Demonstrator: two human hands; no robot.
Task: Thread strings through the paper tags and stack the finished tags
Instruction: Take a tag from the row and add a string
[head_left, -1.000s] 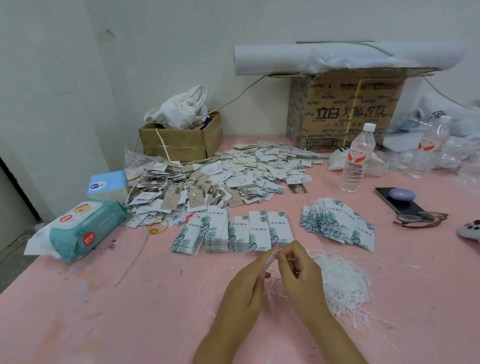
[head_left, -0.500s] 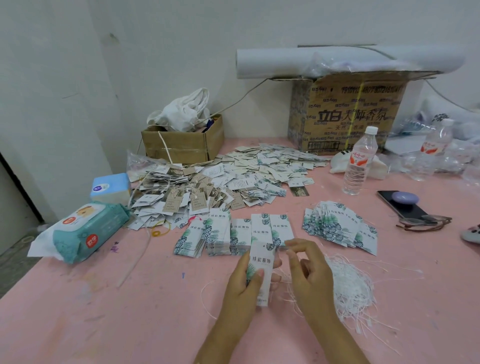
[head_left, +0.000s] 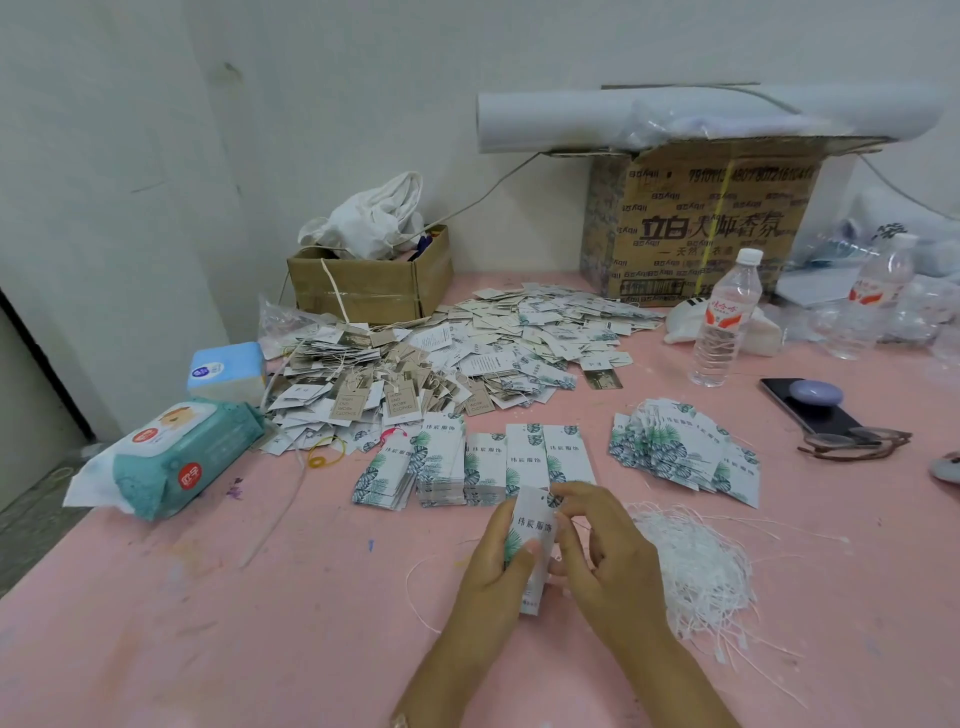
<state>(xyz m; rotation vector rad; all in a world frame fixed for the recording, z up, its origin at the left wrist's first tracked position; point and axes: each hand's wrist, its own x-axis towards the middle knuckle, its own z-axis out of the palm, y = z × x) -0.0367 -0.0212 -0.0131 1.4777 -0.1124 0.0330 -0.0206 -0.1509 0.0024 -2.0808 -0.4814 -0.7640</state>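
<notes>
A white leaf-printed tag (head_left: 531, 526) is held upright. Tag stacks (head_left: 483, 465) are ranged just beyond it. White strings (head_left: 696, 566) are heaped to its right.

Both hands (head_left: 550, 561) around one paper tag (head_left: 532, 535) above pink table (head_left: 208, 623)

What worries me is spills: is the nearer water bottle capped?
Shut: the nearer water bottle stands upright with its white cap on.

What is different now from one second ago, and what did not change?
The left hand took up a paper tag and grips it; before, both hands pinched only a string. The right hand pinches the tag's top. The tag stacks and string pile stayed.
</notes>
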